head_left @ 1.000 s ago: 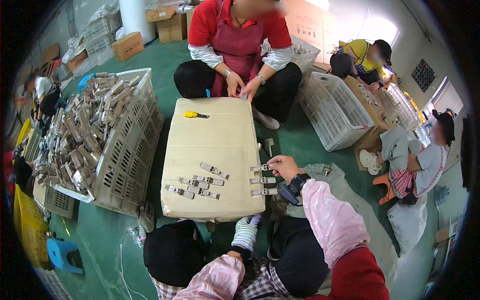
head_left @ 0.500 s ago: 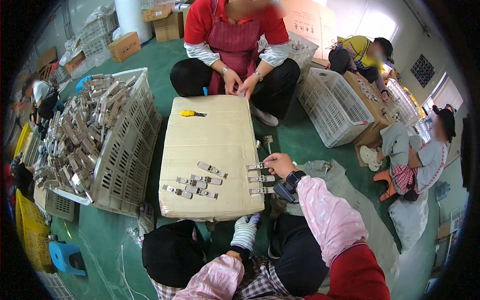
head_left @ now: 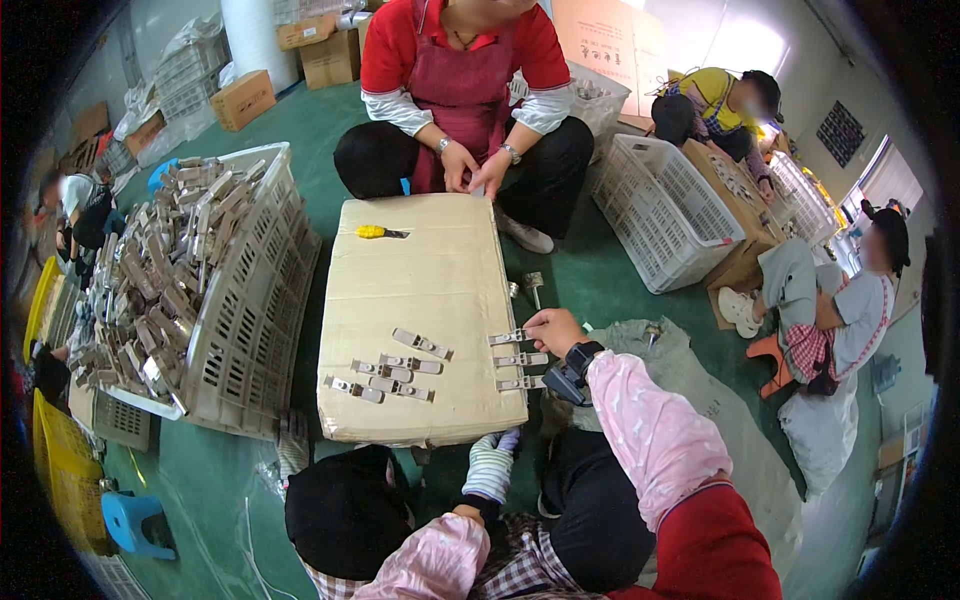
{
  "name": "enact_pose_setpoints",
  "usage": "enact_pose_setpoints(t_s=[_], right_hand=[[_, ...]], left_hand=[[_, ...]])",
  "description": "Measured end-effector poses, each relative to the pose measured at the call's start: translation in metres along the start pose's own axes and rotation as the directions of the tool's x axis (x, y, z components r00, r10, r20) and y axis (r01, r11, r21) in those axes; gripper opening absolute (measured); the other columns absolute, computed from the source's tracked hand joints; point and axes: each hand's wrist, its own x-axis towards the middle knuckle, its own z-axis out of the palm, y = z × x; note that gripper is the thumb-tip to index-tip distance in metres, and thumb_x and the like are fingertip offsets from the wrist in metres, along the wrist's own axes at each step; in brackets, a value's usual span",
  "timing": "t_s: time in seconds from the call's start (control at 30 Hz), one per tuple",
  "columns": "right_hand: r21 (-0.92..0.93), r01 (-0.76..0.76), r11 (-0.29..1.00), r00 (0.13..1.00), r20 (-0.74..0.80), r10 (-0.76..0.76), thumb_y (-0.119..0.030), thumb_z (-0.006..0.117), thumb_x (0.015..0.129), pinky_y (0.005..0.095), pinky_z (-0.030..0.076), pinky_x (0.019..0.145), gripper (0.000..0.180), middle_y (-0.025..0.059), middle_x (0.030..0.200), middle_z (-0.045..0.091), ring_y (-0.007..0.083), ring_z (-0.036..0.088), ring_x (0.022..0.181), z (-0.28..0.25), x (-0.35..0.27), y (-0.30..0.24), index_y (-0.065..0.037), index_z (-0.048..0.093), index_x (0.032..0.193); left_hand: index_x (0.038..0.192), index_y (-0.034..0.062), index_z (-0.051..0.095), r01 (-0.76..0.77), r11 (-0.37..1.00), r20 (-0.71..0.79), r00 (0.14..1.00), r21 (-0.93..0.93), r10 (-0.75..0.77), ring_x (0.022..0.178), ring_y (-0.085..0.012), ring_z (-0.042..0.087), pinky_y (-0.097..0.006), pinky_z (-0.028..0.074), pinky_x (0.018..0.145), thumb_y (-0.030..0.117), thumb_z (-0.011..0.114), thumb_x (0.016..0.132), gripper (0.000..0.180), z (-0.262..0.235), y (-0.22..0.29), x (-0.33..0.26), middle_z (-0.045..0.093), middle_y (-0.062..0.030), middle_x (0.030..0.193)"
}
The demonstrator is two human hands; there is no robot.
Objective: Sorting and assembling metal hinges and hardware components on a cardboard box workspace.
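My bare right hand (head_left: 555,332) pinches the outer end of a long, narrow metal fitting (head_left: 508,337), which lies at the right edge of a cardboard-covered work surface (head_left: 420,285). Below it in the same column lie two more such fittings, a middle one (head_left: 522,360) and a near one (head_left: 520,383), all poking toward the edge. My left hand (head_left: 490,468), in a striped glove, is at the near edge of the surface; its fingertips are partly hidden there. Several loose fittings (head_left: 400,366) lie in a cluster left of the column.
A white crate (head_left: 245,310) heaped with metal fittings stands on the left. A yellow-handled tool (head_left: 372,232) lies at the surface's far end, where a co-worker (head_left: 455,100) sits. An open white crate (head_left: 665,220) is at far right; a blue stool (head_left: 135,520) is at near left.
The view has shifted slightly. My right hand stays on the same fitting, whose tilt differs slightly. My left hand keeps its place by the near edge.
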Motion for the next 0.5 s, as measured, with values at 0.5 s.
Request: enact_pose_setpoints(t_s=[0.5], right_hand=[[-0.198,0.045,0.979,0.999,-0.015,-0.048,-0.004,0.064,0.074,0.0286,0.051,0.057,0.013,0.0105,0.077,0.065,0.0164,0.062,0.065,0.005,0.012,0.016,0.002,0.065,0.085]], left_hand=[[0.106,-0.0023,0.061,0.023,0.999,0.021,0.999,0.038,-0.024,0.085,-0.0132,0.055,-0.028,0.043,0.081,0.026,0.061,0.086,0.034,-0.001,0.006,-0.004,0.065,-0.0077,0.097]])
